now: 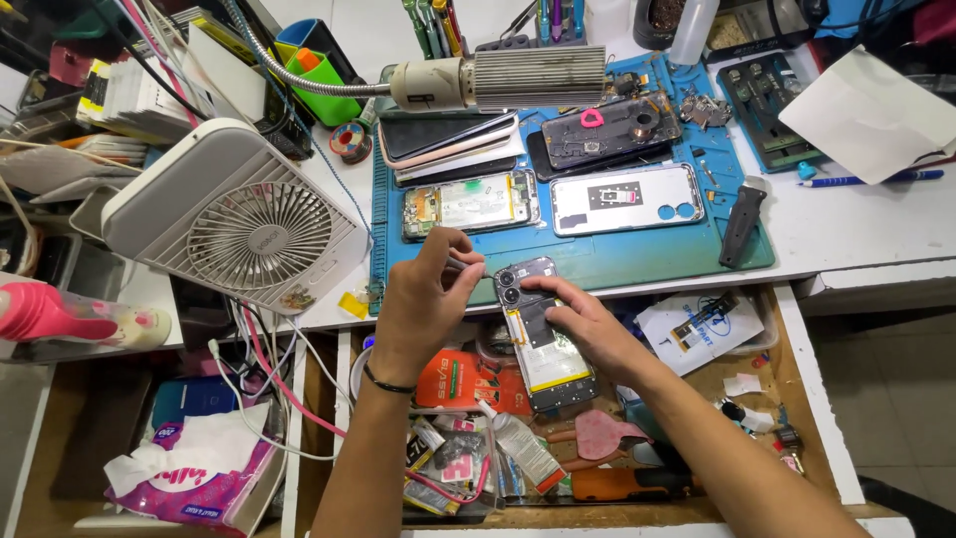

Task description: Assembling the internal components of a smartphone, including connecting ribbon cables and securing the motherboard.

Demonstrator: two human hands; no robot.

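Item: opened phone (543, 334), back cover off, twin camera lenses at its upper end and a pale battery showing. It sat tilted over the open drawer (797, 399), its top end at the front edge of the bench (856, 229), just below the blue mat (637, 254).

Your right hand (578, 319) lay on the phone, fingers spread flat across its middle and right side, steadying it. Your left hand (428, 294) was pinched shut on a thin metal tool (460, 265), the tip just beside the camera end of the phone; whether it touched could not be told.

On the blue mat, beyond: a second opened phone (470, 203) with its board exposed, a white back cover (625, 198) beside it, a stack of dark phones (453, 139), and a black-handled tool (742, 221) at the right edge.

Above the mat: a gooseneck lamp (503, 80). To the left of the mat: a white fan (234, 214), tilted.

In the drawer, below the phone: a glue tube (523, 448), a pink pick (597, 435), an orange packet (463, 381).
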